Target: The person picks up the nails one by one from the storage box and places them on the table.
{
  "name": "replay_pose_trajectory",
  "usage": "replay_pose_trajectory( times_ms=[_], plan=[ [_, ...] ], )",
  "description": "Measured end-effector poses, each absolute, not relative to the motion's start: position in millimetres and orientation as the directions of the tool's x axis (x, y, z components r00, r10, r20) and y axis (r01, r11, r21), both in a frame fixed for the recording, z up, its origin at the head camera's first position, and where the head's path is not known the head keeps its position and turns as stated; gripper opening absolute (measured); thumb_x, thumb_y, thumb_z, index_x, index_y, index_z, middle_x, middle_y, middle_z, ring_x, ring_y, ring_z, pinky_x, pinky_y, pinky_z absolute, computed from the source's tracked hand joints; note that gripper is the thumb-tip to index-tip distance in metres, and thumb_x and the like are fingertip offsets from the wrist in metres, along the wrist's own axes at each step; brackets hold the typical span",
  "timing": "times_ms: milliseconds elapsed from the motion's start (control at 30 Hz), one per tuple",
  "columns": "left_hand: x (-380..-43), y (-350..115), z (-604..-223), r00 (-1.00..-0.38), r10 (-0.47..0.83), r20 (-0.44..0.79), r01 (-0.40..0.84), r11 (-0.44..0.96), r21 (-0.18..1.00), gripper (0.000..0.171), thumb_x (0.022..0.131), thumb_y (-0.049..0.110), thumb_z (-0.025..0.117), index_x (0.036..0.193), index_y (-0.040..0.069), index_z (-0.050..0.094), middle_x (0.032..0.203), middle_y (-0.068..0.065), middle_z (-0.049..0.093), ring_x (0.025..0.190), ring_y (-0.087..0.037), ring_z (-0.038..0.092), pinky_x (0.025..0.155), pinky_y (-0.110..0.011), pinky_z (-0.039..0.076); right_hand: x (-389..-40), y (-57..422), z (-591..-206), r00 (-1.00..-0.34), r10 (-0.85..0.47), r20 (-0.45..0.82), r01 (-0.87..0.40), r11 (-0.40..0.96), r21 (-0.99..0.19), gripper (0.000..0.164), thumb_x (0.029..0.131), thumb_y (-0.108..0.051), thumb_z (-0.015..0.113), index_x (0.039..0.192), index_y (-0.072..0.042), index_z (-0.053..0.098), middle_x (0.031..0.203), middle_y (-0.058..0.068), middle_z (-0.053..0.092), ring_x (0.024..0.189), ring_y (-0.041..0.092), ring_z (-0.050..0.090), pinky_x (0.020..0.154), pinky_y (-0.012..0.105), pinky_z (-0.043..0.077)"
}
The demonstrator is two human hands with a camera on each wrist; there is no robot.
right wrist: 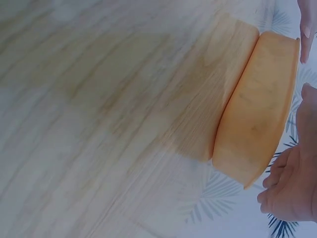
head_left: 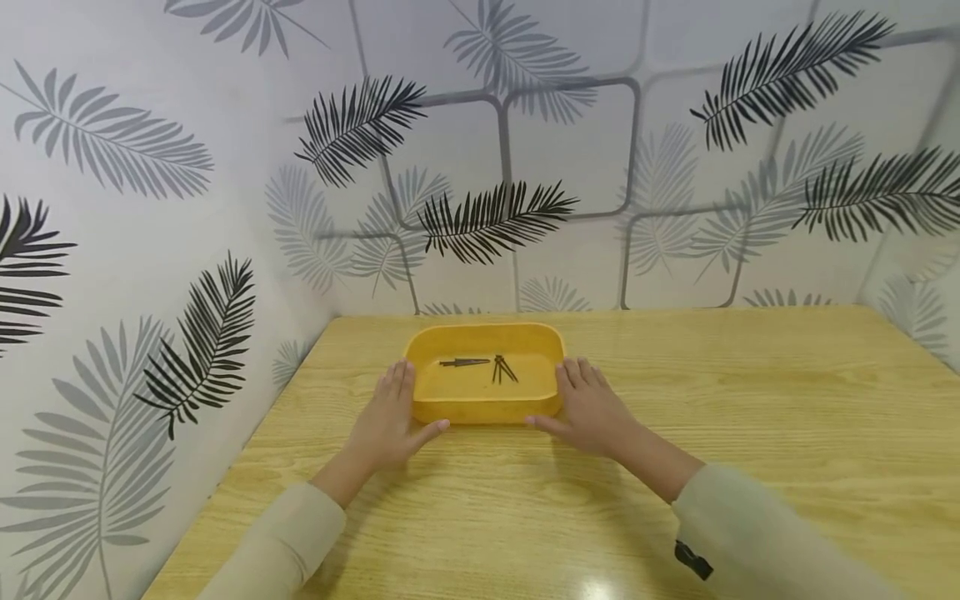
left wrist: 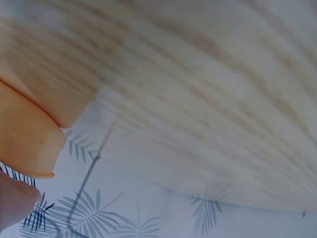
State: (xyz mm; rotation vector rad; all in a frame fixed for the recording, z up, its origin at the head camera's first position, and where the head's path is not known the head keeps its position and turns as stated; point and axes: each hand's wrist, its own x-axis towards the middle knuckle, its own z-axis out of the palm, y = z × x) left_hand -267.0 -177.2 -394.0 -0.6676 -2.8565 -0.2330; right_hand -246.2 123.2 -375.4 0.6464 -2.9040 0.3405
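A yellow tray (head_left: 465,412) with rounded corners stands on the wooden table, and its orange-looking outer wall shows in the right wrist view. Inside it lie a few thin dark pieces (head_left: 465,362) pointing sideways and a small fanned cluster of dark thin pieces (head_left: 503,367); their kind is too small to tell. At the tray's left end rests my left hand (head_left: 390,417), fingers extended along the side and thumb spread toward the front wall. My right hand (head_left: 592,408) mirrors it at the right end. Neither hand's fingers are curled round the tray.
The light wooden table (head_left: 750,400) stretches far to the right of the tray. Behind it and along its left side stand walls (head_left: 570,158) with a feather pattern. A small black strap (head_left: 692,560) hangs at my right sleeve (head_left: 750,525).
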Motion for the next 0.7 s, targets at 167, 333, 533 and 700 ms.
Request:
replay_pose_trajectory(
  times_ms=[167,333,533,700],
  plan=[
    [-279,-180,-389,-0.894,0.385,0.227,0.421,0.896,0.139,0.097,0.087,0.056,0.051,0.144,-0.011,0.010,0.152,-0.029,0.010,0.142,-0.040,0.011,0.116,-0.048,0.013,-260,117,-375,-0.934,-0.319,0.157,-0.351,0.899,-0.261,0.093,0.089,-0.055,0.049,0.140,0.016,0.020,0.146,0.035,0.022,0.137,0.049,0.017,0.113,0.056,0.015],
    [-287,-182,-390,-0.913,0.363,0.185,0.394,0.903,0.171,0.100,0.086,0.061,0.048,0.145,-0.009,0.007,0.153,-0.026,0.005,0.143,-0.038,0.007,0.117,-0.045,0.010,-270,114,-378,-0.944,-0.291,0.153,-0.326,0.896,-0.303,0.095,0.088,-0.057,0.050,0.141,0.016,0.019,0.146,0.036,0.019,0.137,0.050,0.014,0.113,0.057,0.013],
    [-295,-185,-392,-0.927,0.345,0.149,0.370,0.908,0.199,0.103,0.085,0.063,0.048,0.145,-0.009,0.006,0.153,-0.026,0.004,0.143,-0.037,0.005,0.118,-0.044,0.008,-277,110,-380,-0.953,-0.281,0.111,-0.302,0.906,-0.296,0.100,0.086,-0.061,0.049,0.142,0.014,0.014,0.149,0.034,0.012,0.139,0.048,0.007,0.115,0.056,0.008],
    [-299,-184,-388,-0.933,0.338,0.121,0.357,0.911,0.207,0.104,0.084,0.063,0.049,0.145,-0.010,0.005,0.153,-0.026,0.004,0.143,-0.037,0.006,0.118,-0.044,0.008,-280,109,-380,-0.961,-0.261,0.088,-0.275,0.924,-0.265,0.104,0.085,-0.065,0.047,0.143,0.014,0.011,0.150,0.033,0.008,0.140,0.046,0.004,0.115,0.054,0.006]
  ],
)
